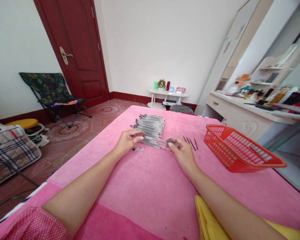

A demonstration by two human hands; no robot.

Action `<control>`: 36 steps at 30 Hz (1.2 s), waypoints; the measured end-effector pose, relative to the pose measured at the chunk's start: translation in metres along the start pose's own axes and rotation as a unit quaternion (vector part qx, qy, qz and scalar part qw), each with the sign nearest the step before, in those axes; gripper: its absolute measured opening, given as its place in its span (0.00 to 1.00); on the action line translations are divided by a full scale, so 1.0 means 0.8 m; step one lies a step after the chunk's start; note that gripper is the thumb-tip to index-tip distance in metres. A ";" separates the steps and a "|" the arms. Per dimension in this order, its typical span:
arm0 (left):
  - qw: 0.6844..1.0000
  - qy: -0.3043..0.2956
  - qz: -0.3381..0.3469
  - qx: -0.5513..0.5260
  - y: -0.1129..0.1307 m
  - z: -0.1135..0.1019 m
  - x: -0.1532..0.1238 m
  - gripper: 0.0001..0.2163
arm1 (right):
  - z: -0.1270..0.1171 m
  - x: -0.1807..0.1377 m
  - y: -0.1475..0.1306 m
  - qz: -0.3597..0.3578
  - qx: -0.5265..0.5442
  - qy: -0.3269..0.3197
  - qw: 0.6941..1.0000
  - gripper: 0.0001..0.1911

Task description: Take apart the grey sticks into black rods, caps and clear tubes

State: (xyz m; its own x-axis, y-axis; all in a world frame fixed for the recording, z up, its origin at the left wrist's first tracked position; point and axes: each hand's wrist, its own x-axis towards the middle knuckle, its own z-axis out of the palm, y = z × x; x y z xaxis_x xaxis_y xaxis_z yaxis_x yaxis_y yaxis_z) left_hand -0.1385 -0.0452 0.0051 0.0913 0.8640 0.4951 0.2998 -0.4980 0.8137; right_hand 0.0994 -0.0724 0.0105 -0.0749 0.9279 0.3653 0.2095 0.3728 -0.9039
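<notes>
A stack of grey, see-through pens point(151, 124) with dark ends lies side by side on the pink cloth. At the near edge of this stack, a pen point(156, 140) spans between my two hands. My left hand point(130, 139) has thumb and fingers pinched together at its left end. The right end sits in the pinch of my right hand point(181, 150). Just below my left fingers are several small clear and dark pieces point(139, 150), too small to name. To the right of my right hand lie several thin dark sticks point(191, 142), like pen refills.
An orange-red plastic basket point(240, 150) stands on the right of the pink-covered table point(140, 200). Yellow cloth point(205, 216) lies under my right forearm. Beyond are a low white stand point(153, 96), a cluttered dresser point(240, 110), a folding chair point(47, 86) and a red door point(75, 50).
</notes>
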 end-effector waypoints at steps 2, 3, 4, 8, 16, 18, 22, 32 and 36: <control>1.000 0.004 0.007 0.004 0.002 0.001 -0.001 0.10 | 0.001 -0.001 0.001 0.011 0.028 -0.003 1.000 0.10; 1.000 0.009 0.005 0.006 0.002 0.001 -0.001 0.09 | 0.001 -0.001 0.001 0.018 0.042 -0.006 0.999 0.10; 1.000 0.013 0.000 0.007 0.001 0.002 -0.001 0.09 | 0.001 -0.001 0.002 0.027 0.052 -0.012 0.998 0.12; 0.999 0.029 -0.020 0.023 -0.005 0.004 -0.002 0.09 | 0.002 -0.002 0.001 0.041 0.051 -0.045 0.997 0.13; 0.974 0.040 0.071 0.212 0.012 0.012 -0.006 0.12 | 0.004 -0.006 -0.005 0.006 0.003 -0.002 1.000 0.11; 0.969 0.045 0.065 0.233 0.014 0.016 -0.007 0.14 | 0.003 -0.006 -0.004 -0.013 -0.015 0.010 1.000 0.10; 0.981 0.055 -0.012 0.186 0.011 0.020 -0.007 0.21 | 0.002 -0.006 -0.005 -0.033 -0.031 0.028 0.999 0.09; 0.998 -0.009 0.033 0.059 0.013 0.018 -0.005 0.09 | -0.002 -0.003 0.000 0.038 0.051 -0.006 0.998 0.08; 0.998 -0.016 0.041 0.034 0.012 0.017 -0.003 0.07 | -0.002 -0.003 0.006 0.061 0.083 -0.004 0.995 0.08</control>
State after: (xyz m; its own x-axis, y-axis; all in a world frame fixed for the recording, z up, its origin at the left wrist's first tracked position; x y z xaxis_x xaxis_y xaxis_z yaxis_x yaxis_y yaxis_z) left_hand -0.1229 -0.0512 0.0074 0.1484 0.8229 0.5484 0.3530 -0.5621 0.7479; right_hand 0.1023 -0.0726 0.0061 -0.0672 0.9660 0.2497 0.0535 0.2534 -0.9659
